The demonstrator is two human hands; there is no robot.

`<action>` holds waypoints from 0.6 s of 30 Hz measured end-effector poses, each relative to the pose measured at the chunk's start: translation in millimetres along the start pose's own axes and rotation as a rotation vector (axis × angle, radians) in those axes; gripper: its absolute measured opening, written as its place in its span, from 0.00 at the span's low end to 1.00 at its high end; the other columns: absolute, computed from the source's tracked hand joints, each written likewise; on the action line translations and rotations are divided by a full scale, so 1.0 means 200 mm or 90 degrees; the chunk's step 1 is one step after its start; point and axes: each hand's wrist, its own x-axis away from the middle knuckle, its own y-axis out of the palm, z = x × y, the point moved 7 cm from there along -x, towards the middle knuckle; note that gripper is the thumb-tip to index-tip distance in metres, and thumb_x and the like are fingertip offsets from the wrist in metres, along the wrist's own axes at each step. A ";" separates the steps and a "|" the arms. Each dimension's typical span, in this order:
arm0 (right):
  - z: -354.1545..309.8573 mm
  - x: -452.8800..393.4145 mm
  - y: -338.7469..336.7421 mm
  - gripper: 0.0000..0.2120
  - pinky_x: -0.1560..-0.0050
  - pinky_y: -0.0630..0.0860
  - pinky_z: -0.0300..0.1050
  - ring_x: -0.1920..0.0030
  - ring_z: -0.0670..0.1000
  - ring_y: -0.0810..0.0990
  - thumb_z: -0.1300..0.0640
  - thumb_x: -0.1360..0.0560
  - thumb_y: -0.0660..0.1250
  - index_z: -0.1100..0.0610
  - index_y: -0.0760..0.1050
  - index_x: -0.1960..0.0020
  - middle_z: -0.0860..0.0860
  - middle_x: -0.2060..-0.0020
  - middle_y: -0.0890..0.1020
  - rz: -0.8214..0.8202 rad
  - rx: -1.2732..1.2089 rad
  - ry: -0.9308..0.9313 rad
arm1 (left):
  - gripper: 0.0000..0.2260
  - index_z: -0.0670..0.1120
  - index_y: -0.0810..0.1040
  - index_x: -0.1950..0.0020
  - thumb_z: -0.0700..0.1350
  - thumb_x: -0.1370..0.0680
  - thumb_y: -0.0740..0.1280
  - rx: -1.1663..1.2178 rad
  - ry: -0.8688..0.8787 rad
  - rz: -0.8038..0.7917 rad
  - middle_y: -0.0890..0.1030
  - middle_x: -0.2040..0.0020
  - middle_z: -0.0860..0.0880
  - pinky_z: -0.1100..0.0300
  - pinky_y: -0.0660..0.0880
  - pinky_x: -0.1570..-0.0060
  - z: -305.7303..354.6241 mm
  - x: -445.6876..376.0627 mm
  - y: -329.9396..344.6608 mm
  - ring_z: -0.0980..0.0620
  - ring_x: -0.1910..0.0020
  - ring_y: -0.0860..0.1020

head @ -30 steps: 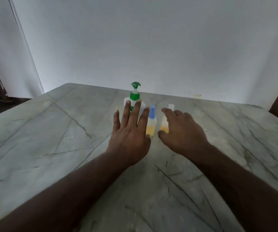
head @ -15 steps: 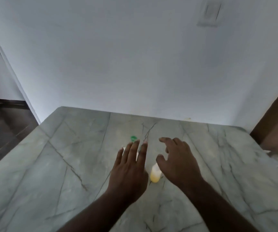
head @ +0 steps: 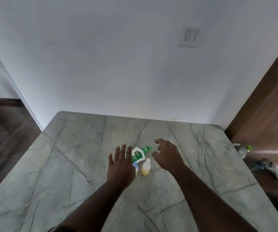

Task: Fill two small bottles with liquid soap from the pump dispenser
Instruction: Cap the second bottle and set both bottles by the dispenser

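— Where's the soap?

— The pump dispenser (head: 138,155) stands on the marble table (head: 68,164), roughly mid-table and a little toward the wall (head: 135,56). White body, green label, green pump head pointing off to the right.

— And the two small bottles?

— Both just in front of the dispenser, nearer the person. The white-capped bottle (head: 146,166) stands upright in plain sight, yellow liquid in its lower part. The blue-capped bottle (head: 135,165) is just left of it — mostly hidden behind the left hand, so only the cap and a sliver of yellow show.

— What are the hands doing?

— The left hand (head: 120,166) is stretched out flat, fingers straight and slightly spread, holding nothing. It sits in front of the dispenser's left edge and the blue-capped bottle (whether it touches either, I cannot tell). The right hand (head: 167,154) hangs to the right of the dispenser, fingers loosely curled, thumb apart, gripping nothing; there is a clear gap between it and the pump head.

— Anything else around?

— A light switch (head: 189,37) on the wall, a brown wooden panel (head: 269,106) on the right, and past the table's right edge a white controller (head: 274,168) and a green-capped bottle (head: 244,149) on a dark surface.
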 end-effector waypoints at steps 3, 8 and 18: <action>0.11 -0.11 0.06 0.25 0.43 0.76 0.47 0.45 0.54 0.79 0.54 0.29 0.69 0.54 0.73 0.32 0.53 0.47 0.81 -0.005 -0.026 0.028 | 0.31 0.47 0.50 0.17 0.49 0.17 0.59 0.052 -0.030 -0.031 0.52 0.16 0.45 0.43 0.50 0.20 -0.04 -0.10 0.08 0.44 0.17 0.51; 0.29 -0.39 0.19 0.22 0.50 0.72 0.41 0.47 0.53 0.79 0.58 0.28 0.70 0.56 0.75 0.34 0.53 0.43 0.81 -0.026 -0.171 0.132 | 0.24 0.45 0.66 0.23 0.45 0.19 0.62 0.179 -0.146 -0.018 0.71 0.26 0.42 0.45 0.72 0.33 -0.17 -0.32 0.20 0.40 0.30 0.73; 0.50 -0.72 0.71 0.27 0.59 0.77 0.48 0.50 0.55 0.77 0.65 0.25 0.66 0.55 0.67 0.27 0.62 0.37 0.76 -0.202 -0.413 0.289 | 0.21 0.40 0.74 0.29 0.43 0.21 0.67 0.343 -0.301 -0.103 0.77 0.32 0.38 0.59 0.71 0.44 -0.37 -0.54 0.48 0.41 0.36 0.77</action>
